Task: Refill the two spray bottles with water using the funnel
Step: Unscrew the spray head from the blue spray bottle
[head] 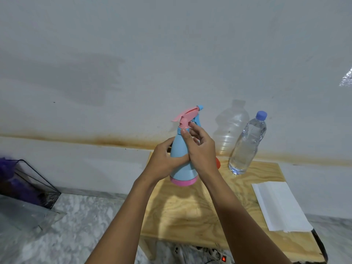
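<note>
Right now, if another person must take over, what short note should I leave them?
Left hand: holds the blue spray bottle by its body, lifted above the table.
Right hand: fingers at the bottle's neck, below the pink spray head, which is not yet off.
Water bottle: capped, upright at the table's back, holds water.
Something orange-red shows behind the right hand; perhaps the funnel, I cannot tell.
Second spray bottle: not in view.
White paper: at the table's right.
Done: nothing poured yet, as far as visible.
Left: open, fill both bottles, close.
</note>
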Demonstrator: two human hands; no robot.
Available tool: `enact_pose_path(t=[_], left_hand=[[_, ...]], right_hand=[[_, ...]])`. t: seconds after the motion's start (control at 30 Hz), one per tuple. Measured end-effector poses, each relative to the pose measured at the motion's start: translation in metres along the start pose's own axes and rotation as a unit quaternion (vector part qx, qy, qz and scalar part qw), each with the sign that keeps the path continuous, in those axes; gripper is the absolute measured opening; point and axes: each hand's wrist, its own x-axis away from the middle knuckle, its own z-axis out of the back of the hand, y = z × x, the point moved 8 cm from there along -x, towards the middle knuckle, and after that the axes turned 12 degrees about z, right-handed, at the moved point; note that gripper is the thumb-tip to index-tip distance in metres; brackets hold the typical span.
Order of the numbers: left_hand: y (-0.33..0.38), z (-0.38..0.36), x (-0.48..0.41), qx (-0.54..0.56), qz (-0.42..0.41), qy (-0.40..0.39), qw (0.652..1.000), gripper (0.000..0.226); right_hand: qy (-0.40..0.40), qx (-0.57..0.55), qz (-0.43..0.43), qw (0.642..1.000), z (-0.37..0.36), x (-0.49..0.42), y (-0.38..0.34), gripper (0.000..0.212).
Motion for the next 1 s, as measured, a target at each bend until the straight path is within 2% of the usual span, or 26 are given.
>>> enact_pose_path(t=[0.13, 0.27, 0.37, 0.5, 0.67, 0.77, 0.93, 1.0], left_hand=[[0.0, 0.006, 0.001, -0.009, 0.0, 0.021, 1.0, 0.036], [0.001, 0.006, 0.003, -0.012, -0.007, 0.028, 0.999, 0.041], [0.0, 0.007, 0.004, -0.014, -0.012, 0.036, 0.999, 0.043], [-0.001, 0.009, 0.002, -0.022, -0.019, 0.044, 0.999, 0.043], [-0.003, 0.009, 0.002, -0.03, -0.027, 0.036, 0.999, 0.046], [-0.005, 0.01, 0.003, -0.037, -0.035, 0.038, 0.998, 0.053], [-0.011, 0.013, 0.005, -0.03, -0.017, 0.05, 0.998, 0.069], [-0.014, 0.011, 0.006, -0.03, -0.01, 0.048, 0.998, 0.069]], right_hand=[[-0.01, 0.001, -0.009, 1.0, -0.003, 0.0, 0.001, 0.029], [-0.001, 0.033, 0.006, 0.999, -0.003, -0.004, -0.004, 0.038], [-0.015, 0.032, 0.011, 0.999, -0.004, -0.006, -0.002, 0.027], [-0.026, 0.016, 0.018, 0.999, -0.005, -0.004, -0.002, 0.035], [-0.026, 0.067, 0.045, 0.996, -0.006, -0.006, -0.01, 0.033], [-0.034, 0.054, 0.034, 0.997, -0.003, -0.012, -0.009, 0.03], [-0.037, -0.002, 0.044, 0.998, 0.006, -0.016, -0.017, 0.01], [-0.017, -0.026, 0.047, 0.998, 0.012, -0.019, -0.021, 0.014]])
